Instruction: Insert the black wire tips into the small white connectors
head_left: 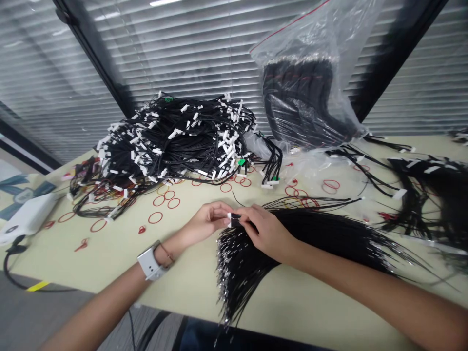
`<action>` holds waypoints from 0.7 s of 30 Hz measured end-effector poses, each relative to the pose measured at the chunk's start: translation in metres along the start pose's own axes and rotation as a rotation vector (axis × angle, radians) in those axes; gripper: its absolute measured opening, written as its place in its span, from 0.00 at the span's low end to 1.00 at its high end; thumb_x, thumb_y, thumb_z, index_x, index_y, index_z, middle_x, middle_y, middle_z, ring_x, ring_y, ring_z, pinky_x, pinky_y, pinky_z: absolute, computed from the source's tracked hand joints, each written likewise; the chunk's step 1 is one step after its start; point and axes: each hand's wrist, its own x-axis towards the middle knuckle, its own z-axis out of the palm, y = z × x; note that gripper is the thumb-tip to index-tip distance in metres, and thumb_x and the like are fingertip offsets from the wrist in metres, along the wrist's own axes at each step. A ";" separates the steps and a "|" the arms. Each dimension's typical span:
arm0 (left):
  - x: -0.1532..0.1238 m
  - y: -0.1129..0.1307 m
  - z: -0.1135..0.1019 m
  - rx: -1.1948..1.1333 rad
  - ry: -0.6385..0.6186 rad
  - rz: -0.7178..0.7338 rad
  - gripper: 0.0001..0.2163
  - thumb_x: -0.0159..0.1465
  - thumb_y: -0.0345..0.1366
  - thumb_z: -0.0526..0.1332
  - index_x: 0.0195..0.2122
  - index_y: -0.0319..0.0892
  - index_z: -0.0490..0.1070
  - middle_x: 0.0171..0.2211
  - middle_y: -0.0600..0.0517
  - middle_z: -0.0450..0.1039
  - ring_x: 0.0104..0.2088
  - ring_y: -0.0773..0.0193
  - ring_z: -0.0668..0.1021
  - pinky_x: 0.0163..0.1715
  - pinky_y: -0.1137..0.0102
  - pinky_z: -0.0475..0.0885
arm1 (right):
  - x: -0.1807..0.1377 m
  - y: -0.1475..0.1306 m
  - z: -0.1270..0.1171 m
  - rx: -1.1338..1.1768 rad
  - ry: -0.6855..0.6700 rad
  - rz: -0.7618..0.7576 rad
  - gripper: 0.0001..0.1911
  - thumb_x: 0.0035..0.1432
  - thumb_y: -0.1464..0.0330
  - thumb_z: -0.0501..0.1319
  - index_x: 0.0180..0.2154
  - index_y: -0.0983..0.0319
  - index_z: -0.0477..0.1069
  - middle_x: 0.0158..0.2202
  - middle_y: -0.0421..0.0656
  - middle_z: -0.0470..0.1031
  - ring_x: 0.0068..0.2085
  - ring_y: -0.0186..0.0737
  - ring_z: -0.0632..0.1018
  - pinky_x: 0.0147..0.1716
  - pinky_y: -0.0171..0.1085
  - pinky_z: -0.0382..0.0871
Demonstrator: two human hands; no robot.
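My left hand (208, 220) pinches a small white connector (229, 220) at the middle of the table. My right hand (265, 229) is closed on thin black wires (238, 220) that run into that connector. Both hands hover just above a fanned bundle of loose black wires with metal tips (329, 239), which lies across the table towards the right. A watch with a white band (149, 261) sits on my left wrist.
A big heap of black wire harnesses with white connectors (175, 139) lies at the back left. A clear plastic bag of black wires (303, 92) leans against the blinds. Red rubber rings (164, 200) are scattered around. More harnesses (431, 190) lie right; a white device (25, 217) sits far left.
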 end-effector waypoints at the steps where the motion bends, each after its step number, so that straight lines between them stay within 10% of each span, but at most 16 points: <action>1: 0.000 -0.001 0.000 -0.017 -0.002 -0.006 0.07 0.55 0.28 0.63 0.35 0.37 0.68 0.31 0.52 0.72 0.31 0.68 0.74 0.34 0.71 0.66 | 0.000 0.000 0.000 0.005 0.012 0.023 0.17 0.56 0.78 0.50 0.47 0.61 0.61 0.33 0.43 0.70 0.35 0.39 0.69 0.36 0.38 0.65; 21: 0.001 -0.001 -0.001 0.015 -0.018 -0.029 0.06 0.55 0.28 0.62 0.35 0.37 0.67 0.30 0.53 0.69 0.31 0.68 0.72 0.33 0.71 0.63 | -0.003 0.001 0.005 0.153 0.056 0.212 0.25 0.56 0.77 0.51 0.54 0.62 0.48 0.29 0.40 0.70 0.32 0.36 0.72 0.37 0.38 0.66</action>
